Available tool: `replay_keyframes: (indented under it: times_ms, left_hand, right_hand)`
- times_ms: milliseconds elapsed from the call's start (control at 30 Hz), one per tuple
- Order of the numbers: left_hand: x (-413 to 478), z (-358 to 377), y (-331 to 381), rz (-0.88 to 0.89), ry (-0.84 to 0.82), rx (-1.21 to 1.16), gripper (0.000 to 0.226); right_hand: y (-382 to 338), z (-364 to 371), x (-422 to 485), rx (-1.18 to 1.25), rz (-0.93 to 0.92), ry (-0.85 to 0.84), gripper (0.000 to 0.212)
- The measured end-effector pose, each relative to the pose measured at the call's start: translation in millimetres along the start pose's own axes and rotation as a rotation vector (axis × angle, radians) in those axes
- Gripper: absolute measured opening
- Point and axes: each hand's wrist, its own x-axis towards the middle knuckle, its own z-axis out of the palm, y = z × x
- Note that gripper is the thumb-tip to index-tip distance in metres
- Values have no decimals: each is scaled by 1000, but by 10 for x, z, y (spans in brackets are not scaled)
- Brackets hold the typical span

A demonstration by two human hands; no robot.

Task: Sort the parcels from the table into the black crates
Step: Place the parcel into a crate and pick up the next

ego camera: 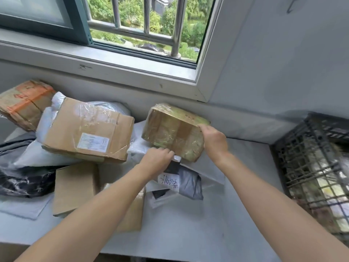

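Grey table [245, 186], black crate [302, 148], parcels [321, 190] inside

Plain upper-floor room used for parcel sorting: barred sliding window [132, 32] at 12 o'clock looking onto treetops below, bare pale walls [283, 63], white tabletop [245, 157] heaped with taped parcels [86, 133] from 9 to 12 o'clock, black crate [306, 148] at 3 o'clock.

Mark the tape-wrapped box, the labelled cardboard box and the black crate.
tape-wrapped box [170, 133]: head view, its taped front face.
labelled cardboard box [88, 125]: head view, cardboard above the label.
black crate [302, 146]: head view, lattice side wall.
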Motion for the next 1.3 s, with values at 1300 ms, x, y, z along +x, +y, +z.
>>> replay_keyframes:
  times_ms: [1300]
  left_hand:
    - [326, -1722, -73, -670, 506, -647, 100]
  right_hand:
    - [446, -944, 105, 859, 246, 213, 20]
